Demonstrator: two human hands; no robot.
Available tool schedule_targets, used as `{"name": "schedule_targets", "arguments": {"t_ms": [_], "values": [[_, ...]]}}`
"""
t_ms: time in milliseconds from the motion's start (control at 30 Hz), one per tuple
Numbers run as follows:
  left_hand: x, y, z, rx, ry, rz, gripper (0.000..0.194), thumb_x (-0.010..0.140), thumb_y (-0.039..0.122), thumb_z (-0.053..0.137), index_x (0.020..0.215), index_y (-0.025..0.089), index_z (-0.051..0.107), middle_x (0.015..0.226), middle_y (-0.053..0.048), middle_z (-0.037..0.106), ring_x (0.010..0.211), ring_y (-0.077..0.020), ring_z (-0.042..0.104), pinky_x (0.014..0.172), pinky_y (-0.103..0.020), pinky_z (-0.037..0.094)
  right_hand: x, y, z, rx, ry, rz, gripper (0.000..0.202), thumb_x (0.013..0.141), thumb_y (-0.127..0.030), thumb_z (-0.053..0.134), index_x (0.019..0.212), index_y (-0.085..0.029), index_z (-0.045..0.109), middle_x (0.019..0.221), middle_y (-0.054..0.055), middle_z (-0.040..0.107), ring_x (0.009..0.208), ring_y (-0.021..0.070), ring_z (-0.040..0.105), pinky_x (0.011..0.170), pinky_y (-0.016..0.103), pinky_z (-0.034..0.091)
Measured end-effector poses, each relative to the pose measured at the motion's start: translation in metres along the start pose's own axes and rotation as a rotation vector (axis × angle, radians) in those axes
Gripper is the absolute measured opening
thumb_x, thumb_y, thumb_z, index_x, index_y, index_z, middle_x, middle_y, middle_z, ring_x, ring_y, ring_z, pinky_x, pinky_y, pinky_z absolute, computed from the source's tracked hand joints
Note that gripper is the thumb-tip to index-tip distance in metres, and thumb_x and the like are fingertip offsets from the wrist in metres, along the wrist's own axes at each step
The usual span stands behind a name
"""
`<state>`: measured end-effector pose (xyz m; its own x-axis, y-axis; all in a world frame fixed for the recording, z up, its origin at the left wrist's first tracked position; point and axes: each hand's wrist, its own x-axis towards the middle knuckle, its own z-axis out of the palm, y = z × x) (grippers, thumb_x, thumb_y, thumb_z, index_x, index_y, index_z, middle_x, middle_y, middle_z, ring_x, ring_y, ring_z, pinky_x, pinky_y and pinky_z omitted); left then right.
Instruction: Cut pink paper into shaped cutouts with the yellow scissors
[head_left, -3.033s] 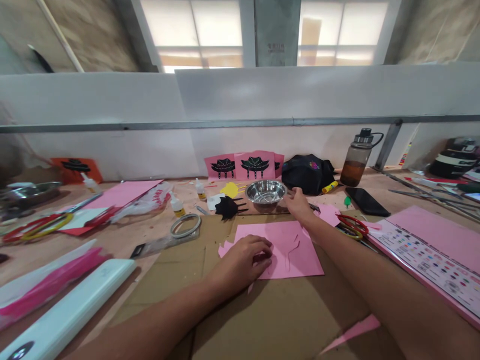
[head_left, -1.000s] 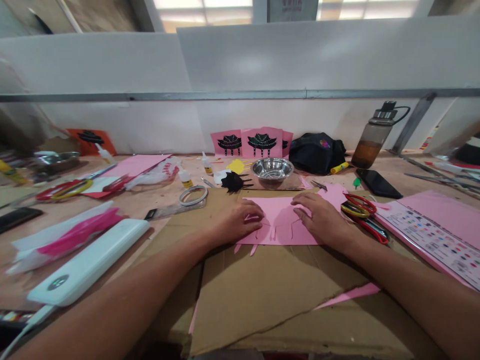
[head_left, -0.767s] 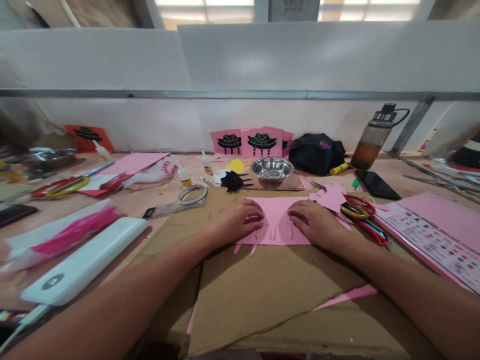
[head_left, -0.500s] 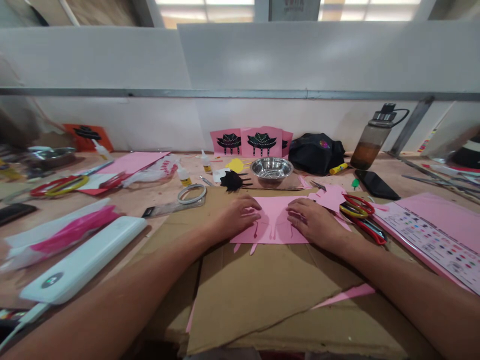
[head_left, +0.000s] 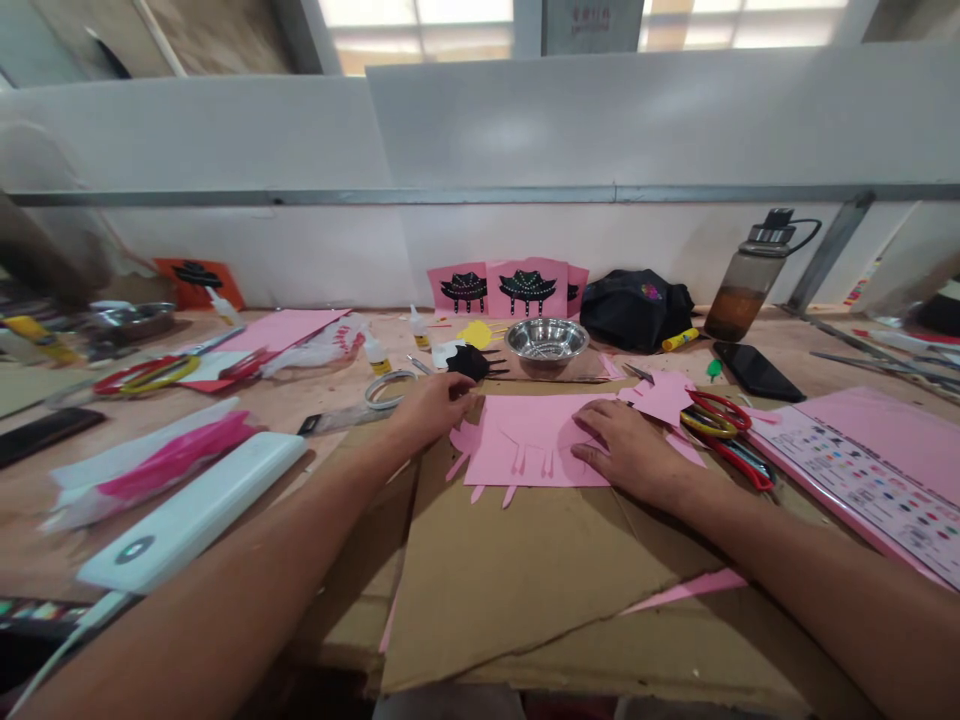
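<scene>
A pink paper sheet [head_left: 525, 415] with faint outlines of a roofed shape with legs lies on brown cardboard [head_left: 495, 580]. My right hand [head_left: 626, 440] rests on the sheet's right part, fingers spread and nothing gripped. My left hand [head_left: 435, 408] is off the sheet's upper left corner, fingers loosely bent and apart. Its fingertips come close to a black paper cutout [head_left: 468, 362]; whether they touch it I cannot tell. Pink cutout paper [head_left: 463, 440] sticks out from under the sheet's left and lower edges.
Behind the cardboard stand a metal bowl [head_left: 546, 340], glue bottles [head_left: 377, 354] and pink cards [head_left: 527, 288] with black cutouts. Red-handled scissors [head_left: 716, 412], a phone [head_left: 757, 371] and a bottle [head_left: 750, 280] are at right. A white power bank [head_left: 195, 510] lies at left.
My left hand has lifted off the pink sheet and moved left and up toward the black cutout. My right hand stays on the sheet. The view has shifted slightly.
</scene>
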<state>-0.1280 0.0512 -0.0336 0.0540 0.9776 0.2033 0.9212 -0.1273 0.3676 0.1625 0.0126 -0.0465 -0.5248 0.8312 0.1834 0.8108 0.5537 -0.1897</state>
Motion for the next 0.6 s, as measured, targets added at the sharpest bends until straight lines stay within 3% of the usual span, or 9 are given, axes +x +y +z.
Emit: {"name": "schedule_targets", "arguments": {"t_ms": [167,333,600], "values": [[0.005,-0.011,0.002,0.042,0.036,-0.027,0.034,0.083,0.033,0.058,0.11,0.02,0.075,0.108,-0.01,0.076,0.096,-0.0282,0.071,0.088,-0.036,0.052,0.001,-0.001,-0.001,0.016,0.017,-0.004,0.033,0.092,-0.034,0.06,0.116,-0.013,0.071,0.126,0.017,0.063,0.117,0.0303,0.058,0.103,0.046,0.045],[0.009,-0.016,0.003,0.057,0.066,-0.072,0.04,0.086,0.033,0.056,0.119,0.016,0.07,0.113,-0.013,0.074,0.1,-0.028,0.069,0.091,-0.035,0.051,-0.001,0.001,0.0,0.012,0.021,0.043,0.04,0.092,-0.033,0.06,0.125,-0.011,0.066,0.132,0.018,0.06,0.12,0.0312,0.056,0.105,0.046,0.043],[0.014,-0.017,0.01,0.216,0.108,-0.128,0.054,0.083,0.043,0.063,0.13,0.016,0.061,0.127,-0.016,0.066,0.121,-0.0318,0.059,0.101,-0.039,0.045,0.001,0.006,0.005,0.002,0.023,0.011,0.038,0.092,-0.036,0.059,0.12,-0.011,0.068,0.126,0.017,0.062,0.117,0.0306,0.055,0.103,0.046,0.043]]}}
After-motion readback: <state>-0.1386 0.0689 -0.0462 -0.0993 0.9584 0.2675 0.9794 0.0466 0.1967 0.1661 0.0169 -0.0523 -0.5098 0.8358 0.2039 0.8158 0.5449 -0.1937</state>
